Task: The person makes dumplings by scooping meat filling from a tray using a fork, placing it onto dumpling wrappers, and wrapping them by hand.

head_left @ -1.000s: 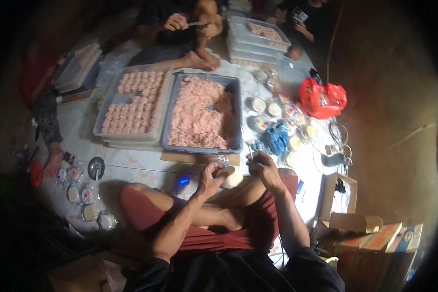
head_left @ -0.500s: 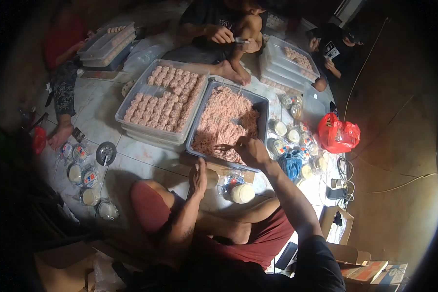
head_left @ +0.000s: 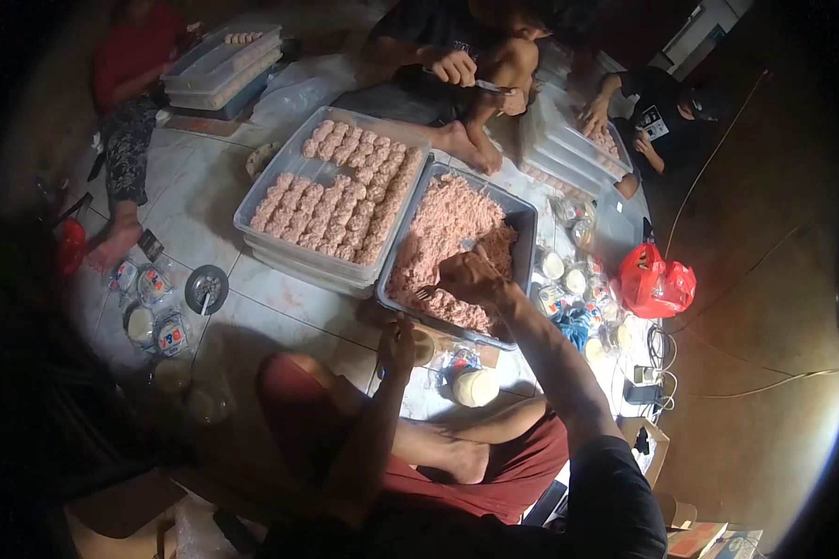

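Note:
A grey tub of pink minced filling sits in front of me. My right hand is over its near half, closed around a fork whose tines touch the filling. Just outside the tub's near edge is my left hand, fingers curled, beside a round brownish object; what its fingers hold is hidden. Left of the tub stands a clear plastic box with rows of pink filled pieces. A stack of round pale wrappers lies near my legs.
Packaged wrappers lie right and left. A red plastic bag, cables and an ashtray are on the floor. Co-workers sit beyond; one holds a utensil. More stacked boxes stand at the back.
My right hand has pushed the fork lower into the filling. My left hand has gone from flat and upright to curled. The view has shifted, and a co-worker's hand now reaches into the right-hand box.

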Demonstrator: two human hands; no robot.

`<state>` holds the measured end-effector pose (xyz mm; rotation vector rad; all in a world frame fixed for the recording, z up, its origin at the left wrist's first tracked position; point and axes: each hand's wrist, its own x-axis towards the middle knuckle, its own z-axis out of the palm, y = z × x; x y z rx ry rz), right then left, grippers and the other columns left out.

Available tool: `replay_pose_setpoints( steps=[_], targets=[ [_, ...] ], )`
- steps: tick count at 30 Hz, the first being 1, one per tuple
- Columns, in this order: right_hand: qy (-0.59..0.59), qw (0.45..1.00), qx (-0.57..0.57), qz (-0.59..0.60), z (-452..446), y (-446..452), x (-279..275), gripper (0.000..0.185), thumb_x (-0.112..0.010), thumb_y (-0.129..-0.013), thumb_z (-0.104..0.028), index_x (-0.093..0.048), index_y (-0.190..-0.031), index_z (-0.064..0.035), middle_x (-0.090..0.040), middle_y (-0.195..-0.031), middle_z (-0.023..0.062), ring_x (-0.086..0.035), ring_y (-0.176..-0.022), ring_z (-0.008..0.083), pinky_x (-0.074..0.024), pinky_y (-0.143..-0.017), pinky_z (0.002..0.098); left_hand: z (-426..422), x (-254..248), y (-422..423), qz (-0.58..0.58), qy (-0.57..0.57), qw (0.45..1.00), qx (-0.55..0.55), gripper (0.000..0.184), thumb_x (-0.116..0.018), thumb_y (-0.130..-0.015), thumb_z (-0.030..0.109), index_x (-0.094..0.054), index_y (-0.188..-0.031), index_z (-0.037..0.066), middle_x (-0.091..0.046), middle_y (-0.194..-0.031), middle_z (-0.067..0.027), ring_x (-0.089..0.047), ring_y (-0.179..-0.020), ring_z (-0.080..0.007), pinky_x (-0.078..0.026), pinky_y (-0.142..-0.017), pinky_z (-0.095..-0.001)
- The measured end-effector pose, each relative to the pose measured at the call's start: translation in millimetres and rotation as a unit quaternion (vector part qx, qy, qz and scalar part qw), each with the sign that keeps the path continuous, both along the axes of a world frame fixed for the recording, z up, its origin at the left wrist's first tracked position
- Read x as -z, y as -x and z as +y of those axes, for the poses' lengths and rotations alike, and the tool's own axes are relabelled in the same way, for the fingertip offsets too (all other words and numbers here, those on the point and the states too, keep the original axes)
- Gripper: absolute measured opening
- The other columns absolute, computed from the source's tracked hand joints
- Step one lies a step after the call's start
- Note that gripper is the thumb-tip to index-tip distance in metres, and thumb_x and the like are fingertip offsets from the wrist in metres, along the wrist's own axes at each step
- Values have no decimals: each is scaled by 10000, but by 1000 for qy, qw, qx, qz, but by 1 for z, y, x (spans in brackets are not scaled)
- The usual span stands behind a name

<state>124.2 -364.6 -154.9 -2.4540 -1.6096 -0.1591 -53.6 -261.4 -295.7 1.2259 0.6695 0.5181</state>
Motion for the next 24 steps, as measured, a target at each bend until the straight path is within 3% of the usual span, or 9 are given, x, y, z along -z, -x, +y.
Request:
replay_pose_setpoints(
  steps=[2, 3, 8, 10, 12, 16, 18, 22, 24],
  targets=[
    [-79, 997, -13, -13, 4, 0, 8, 138, -606, -873, -226, -570, -827, -101, -571, -730, 59, -620, -798, 244, -418, -826, 548, -4, 13, 3, -12, -219, 975, -24, 350, -549, -1034, 312, -660, -866, 25, -665, -763, -82, -634, -705, -170, -483, -645, -320],
    [30, 999, 13, 31, 22, 20, -19, 125, -600, -879, -228, -582, -831, -115, -579, -737, 41, -619, -807, 222, -413, -841, 536, -8, 22, 2, -14, -289, 957, -34, 353, -552, -1032, 316, -656, -853, 29, -660, -743, -87, -633, -690, -177, -479, -637, -324],
    [167, 982, 17, 88, 3, 10, -41, 166, -583, -918, -261, -585, -791, -154, -624, -784, 32, -623, -844, 240, -374, -827, 475, -3, 15, 3, -2, -75, 997, -14, 459, -516, -1029, 420, -670, -889, 11, -691, -760, -124, -677, -739, -301, -500, -660, -389],
    [137, 945, -88, -285, -22, 2, -34, 209, -604, -916, -286, -626, -763, -145, -640, -787, 43, -629, -846, 249, -363, -808, 474, 5, -12, 8, 53, -53, 996, 54, 537, -458, -1027, 497, -674, -1015, 6, -710, -901, -162, -681, -867, -352, -510, -743, -424],
    [69, 991, 11, 114, -34, 5, -69, 210, -635, -894, -288, -650, -757, -129, -641, -740, 58, -637, -791, 262, -385, -786, 476, 4, -14, 7, 91, -61, 988, 106, 621, -409, -1024, 558, -673, -1129, 5, -719, -1028, -198, -678, -981, -389, -515, -821, -449],
    [-3, 962, 190, 197, -69, 9, -86, 203, -699, -859, -286, -642, -772, -112, -624, -660, 66, -613, -592, 265, -416, -554, 419, 14, -50, 13, 231, -66, 952, 189, 849, -241, -979, 709, -418, -1490, 54, -431, -1495, -252, -407, -1378, -432, -346, -1111, -458],
    [-130, 985, 71, 87, -106, 0, -47, 247, -724, -851, -310, -638, -745, -103, -627, -647, 66, -607, -565, 250, -384, -487, 384, 9, -32, 5, 233, -83, 954, 170, 852, -254, -975, 709, -412, -1490, 49, -421, -1501, -246, -400, -1383, -423, -339, -1116, -454],
    [79, 975, 204, 36, -114, 9, -50, 190, -701, -875, -279, -629, -865, -103, -616, -671, 57, -606, -612, 253, -401, -654, 505, 0, -6, -4, 227, -91, 957, 155, 858, -279, -965, 708, -400, -1490, 40, -400, -1514, -233, -385, -1392, -406, -324, -1128, -444],
    [-90, 964, 105, -228, -120, 14, -21, 167, -649, -870, -332, -660, -887, -166, -667, -761, 86, -652, -658, 289, -414, -634, 502, -3, -4, -4, 223, -89, 958, 156, 862, -292, -961, 708, -394, -1490, 35, -389, -1521, -227, -378, -1396, -397, -317, -1134, -439]
  ],
)
